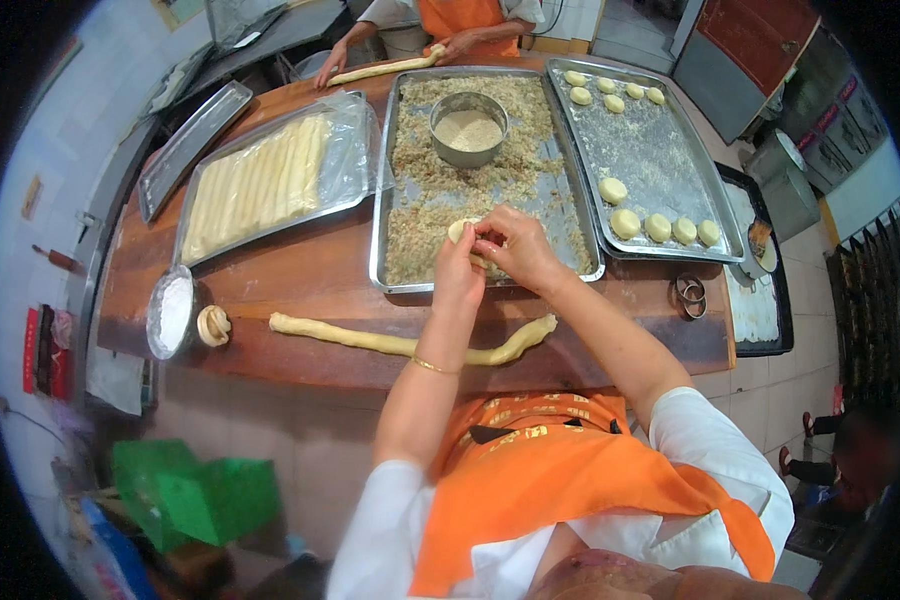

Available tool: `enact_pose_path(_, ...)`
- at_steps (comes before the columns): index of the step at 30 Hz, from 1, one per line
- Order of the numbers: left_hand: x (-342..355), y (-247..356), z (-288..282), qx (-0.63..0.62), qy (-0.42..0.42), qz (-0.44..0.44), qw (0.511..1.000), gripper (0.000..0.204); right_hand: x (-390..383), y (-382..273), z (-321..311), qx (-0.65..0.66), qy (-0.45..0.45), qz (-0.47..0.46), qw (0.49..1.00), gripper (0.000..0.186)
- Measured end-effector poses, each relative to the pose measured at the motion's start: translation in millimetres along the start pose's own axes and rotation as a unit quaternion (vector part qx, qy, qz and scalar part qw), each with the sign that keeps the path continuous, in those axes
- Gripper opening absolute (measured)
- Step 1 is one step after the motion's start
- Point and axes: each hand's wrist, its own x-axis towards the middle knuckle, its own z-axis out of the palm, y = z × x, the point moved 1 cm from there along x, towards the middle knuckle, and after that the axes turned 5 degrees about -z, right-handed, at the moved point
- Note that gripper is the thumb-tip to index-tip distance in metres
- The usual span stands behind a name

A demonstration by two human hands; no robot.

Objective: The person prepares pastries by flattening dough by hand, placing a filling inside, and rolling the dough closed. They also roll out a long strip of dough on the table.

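Note:
A small piece of pale dough is cupped in my left hand, its fingers curled around it. My right hand meets it there, fingertips pressed together at the dough; part of the piece is hidden by the fingers. Both hands are above the near edge of a metal tray spread with crumbly, beige filling. A round metal bowl of fine crumbs stands in that tray. Below my hands, a long dough rope lies across the wooden table, passing under my left forearm.
Rounded dough pieces sit on a floured tray at right, near metal ring cutters. At left are a plastic-covered tray of dough strips and a bowl of white flour. Across the table, another person's hands hold a dough rope.

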Motion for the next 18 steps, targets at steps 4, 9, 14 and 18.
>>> enact_pose_path(4, -2, 7, -1, 0.02, 0.001, 0.027, 0.999, 0.017, 3, -10, -1, 0.097, 0.02, 0.065, 0.993, 0.028)
enact_pose_path(9, -1, -1, -1, 0.074, 0.022, 0.075, 0.994, 0.017, -5, -1, 5, 0.015, 0.018, 0.037, 0.999, 0.029)
enact_pose_path(14, 6, -10, -14, 0.098, 0.014, 0.047, 0.994, 0.029, -13, 9, 9, -0.046, 0.006, -0.018, 0.999, 0.028)
enact_pose_path(18, -23, 38, 40, 0.018, -0.065, 0.046, 0.997, 0.048, 9, 3, -10, 0.263, 0.025, 0.21, 0.941, 0.02)
